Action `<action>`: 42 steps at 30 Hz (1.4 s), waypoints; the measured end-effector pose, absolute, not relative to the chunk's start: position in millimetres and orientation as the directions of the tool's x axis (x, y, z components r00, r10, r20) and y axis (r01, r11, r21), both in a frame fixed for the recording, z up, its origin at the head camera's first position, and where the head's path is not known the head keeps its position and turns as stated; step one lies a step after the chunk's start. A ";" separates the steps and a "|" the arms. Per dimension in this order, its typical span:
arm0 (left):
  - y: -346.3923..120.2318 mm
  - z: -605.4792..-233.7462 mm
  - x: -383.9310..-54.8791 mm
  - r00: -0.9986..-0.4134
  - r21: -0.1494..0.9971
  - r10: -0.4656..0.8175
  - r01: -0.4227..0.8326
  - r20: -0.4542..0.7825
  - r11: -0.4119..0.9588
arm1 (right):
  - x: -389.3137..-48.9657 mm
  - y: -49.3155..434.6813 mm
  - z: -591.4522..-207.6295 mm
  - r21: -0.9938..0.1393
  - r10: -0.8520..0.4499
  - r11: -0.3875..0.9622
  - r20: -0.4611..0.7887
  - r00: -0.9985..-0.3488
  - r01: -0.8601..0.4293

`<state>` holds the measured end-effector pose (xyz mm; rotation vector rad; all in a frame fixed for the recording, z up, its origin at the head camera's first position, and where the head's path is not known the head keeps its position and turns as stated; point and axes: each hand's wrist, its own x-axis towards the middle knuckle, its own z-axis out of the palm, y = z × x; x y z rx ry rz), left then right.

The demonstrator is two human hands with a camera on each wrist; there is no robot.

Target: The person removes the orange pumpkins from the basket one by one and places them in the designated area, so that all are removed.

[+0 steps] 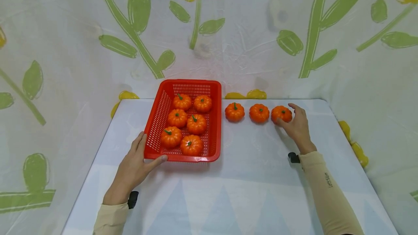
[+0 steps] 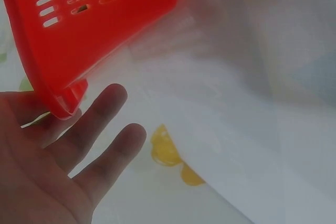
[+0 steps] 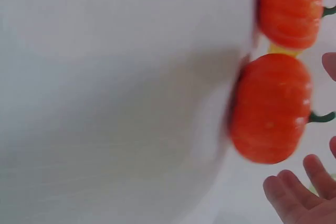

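Observation:
My left hand is at the near left corner of a red plastic basket, its thumb along the near rim and its fingers straight beside the outer wall. Several small orange pumpkins with green stems lie inside. To the right of the basket, three more pumpkins stand in a row: one nearest the basket, a middle one and the rightmost pumpkin. Around that last one my right hand reaches, thumb and fingers spread; the right wrist view shows a gap between pumpkin and fingertips.
All this stands on a white table with pale blue triangles toward its near side. Behind and beside it hangs a white sheet printed with yellow flowers and green leaves. The basket stands near the table's far edge.

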<state>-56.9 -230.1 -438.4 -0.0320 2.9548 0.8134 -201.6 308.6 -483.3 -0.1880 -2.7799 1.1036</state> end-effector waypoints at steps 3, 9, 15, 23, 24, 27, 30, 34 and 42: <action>-230.5 -438.6 -56.7 -0.997 0.508 0.000 -0.041 -0.079 0.860 | -201.2 302.9 -474.6 -0.700 0.155 0.714 0.135 -0.979 0.016; -229.9 -437.8 -57.0 -0.996 0.512 -0.004 -0.049 -0.089 0.857 | -202.5 283.4 -455.4 -0.703 0.099 0.704 0.238 -0.966 -0.101; -230.0 -437.0 -57.3 -0.997 0.515 0.003 -0.038 -0.078 0.856 | -202.6 257.3 -441.2 -0.686 -0.011 0.682 0.338 -0.941 -0.254; -228.6 -437.0 -57.5 -0.997 0.512 0.003 -0.038 -0.079 0.858 | -202.8 223.8 -429.6 -0.678 -0.203 0.575 0.423 -0.883 -0.457; -228.6 -437.3 -57.5 -0.997 0.512 0.003 -0.038 -0.079 0.858 | -202.4 219.2 -429.2 -0.672 -0.226 0.567 0.428 -0.875 -0.476; -228.4 -437.8 -57.1 -0.997 0.515 0.003 -0.039 -0.080 0.856 | -200.6 205.0 -428.7 -0.652 -0.296 0.553 0.429 -0.853 -0.519; -228.8 -437.8 -57.0 -0.997 0.516 0.003 -0.038 -0.078 0.856 | -197.0 189.9 -427.3 -0.639 -0.356 0.535 0.422 -0.834 -0.552; -229.0 -437.7 -56.6 -0.997 0.516 0.002 -0.039 -0.079 0.856 | -193.4 170.0 -423.9 -0.632 -0.431 0.497 0.415 -0.801 -0.595; -229.2 -436.4 -56.3 -0.996 0.518 -0.001 -0.049 -0.093 0.854 | -187.0 139.1 -419.5 -0.640 -0.542 0.439 0.371 -0.754 -0.630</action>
